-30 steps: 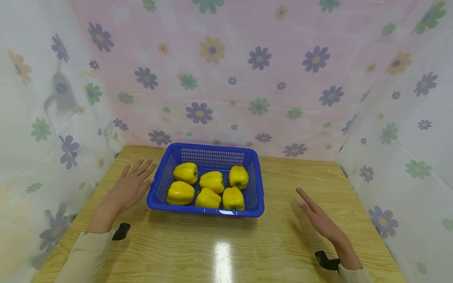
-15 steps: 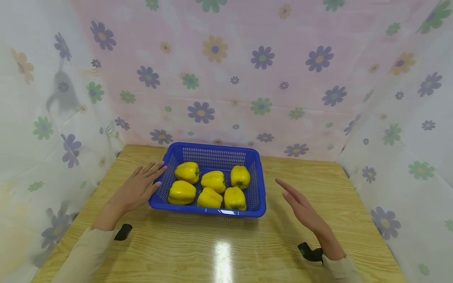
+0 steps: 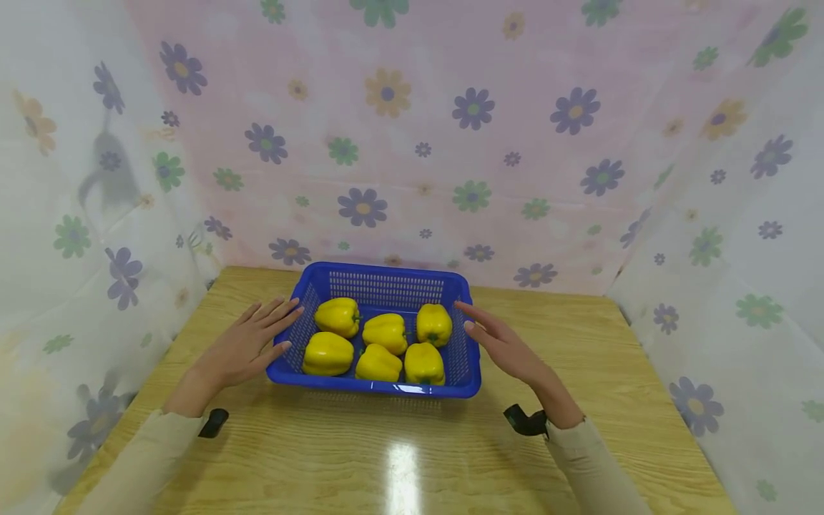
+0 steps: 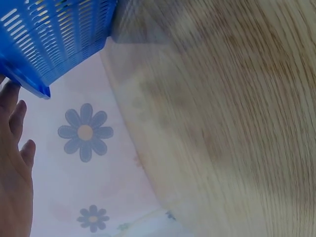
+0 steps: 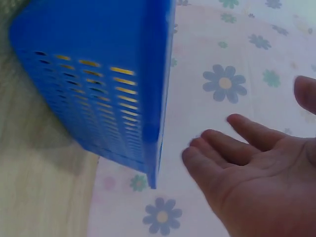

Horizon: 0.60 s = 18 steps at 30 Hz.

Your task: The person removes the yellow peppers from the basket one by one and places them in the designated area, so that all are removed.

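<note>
A blue plastic basket (image 3: 399, 388) with slotted walls stands on the wooden table, several yellow bell peppers (image 3: 385, 333) lying inside it. Over the basket's left rim reaches my left hand (image 3: 241, 350), its fingers extended and spread, fingertips right at the rim. In the left wrist view, fingers (image 4: 9, 96) show at the basket's edge. My right hand (image 3: 505, 349) is at the right rim with straight fingers, the fingertips overlapping it in the head view. The right wrist view shows a gap between this hand (image 5: 261, 173) and the basket wall (image 5: 98, 94). Neither hand holds anything.
The light wooden table (image 3: 309, 458) extends in front of the basket and to both sides. A pink flowered sheet (image 3: 418, 129) hangs close behind the basket. White flowered sheets (image 3: 58, 286) enclose the left and right sides.
My right hand has moved left and forward, from well off to the side up to the basket's right rim. The left hand has shifted slightly right onto the left rim. Basket and peppers stay put.
</note>
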{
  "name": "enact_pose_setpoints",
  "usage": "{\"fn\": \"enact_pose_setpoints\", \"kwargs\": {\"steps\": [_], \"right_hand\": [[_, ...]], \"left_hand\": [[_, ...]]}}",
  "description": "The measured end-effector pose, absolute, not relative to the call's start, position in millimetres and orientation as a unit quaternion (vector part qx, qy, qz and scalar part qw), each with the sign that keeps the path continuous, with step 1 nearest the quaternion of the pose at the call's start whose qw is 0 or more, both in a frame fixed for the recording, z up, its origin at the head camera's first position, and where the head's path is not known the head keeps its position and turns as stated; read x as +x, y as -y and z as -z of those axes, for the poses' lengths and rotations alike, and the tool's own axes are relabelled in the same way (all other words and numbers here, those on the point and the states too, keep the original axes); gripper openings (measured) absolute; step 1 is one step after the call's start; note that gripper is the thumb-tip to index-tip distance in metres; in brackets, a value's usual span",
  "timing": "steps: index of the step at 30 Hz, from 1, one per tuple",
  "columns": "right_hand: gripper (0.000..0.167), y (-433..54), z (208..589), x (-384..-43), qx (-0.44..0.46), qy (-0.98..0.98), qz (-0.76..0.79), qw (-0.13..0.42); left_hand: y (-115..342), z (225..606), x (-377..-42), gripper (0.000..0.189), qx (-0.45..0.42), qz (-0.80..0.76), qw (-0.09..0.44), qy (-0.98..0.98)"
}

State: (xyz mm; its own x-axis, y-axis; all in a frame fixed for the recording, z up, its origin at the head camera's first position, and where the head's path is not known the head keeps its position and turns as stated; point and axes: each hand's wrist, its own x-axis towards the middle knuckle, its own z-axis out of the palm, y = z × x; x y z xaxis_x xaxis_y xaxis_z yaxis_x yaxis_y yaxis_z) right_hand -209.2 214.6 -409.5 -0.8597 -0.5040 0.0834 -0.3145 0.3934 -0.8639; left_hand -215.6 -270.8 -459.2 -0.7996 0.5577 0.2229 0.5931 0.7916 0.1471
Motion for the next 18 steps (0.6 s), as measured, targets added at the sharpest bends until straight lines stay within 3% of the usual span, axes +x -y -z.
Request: {"fn": "enact_pose_setpoints", "kwargs": {"steps": [8,18], "right_hand": [[0.065,-196,398,-238,-0.218,-0.84,0.463,0.183],[0.071,-185,384,-277,-0.178,-0.846,0.437,0.246]], "left_hand": [[272,461,-216,0.064,-0.312,0.101,0.089,0.94],[271,462,-216,0.063,-0.315,0.102,0.099,0.938]]}}
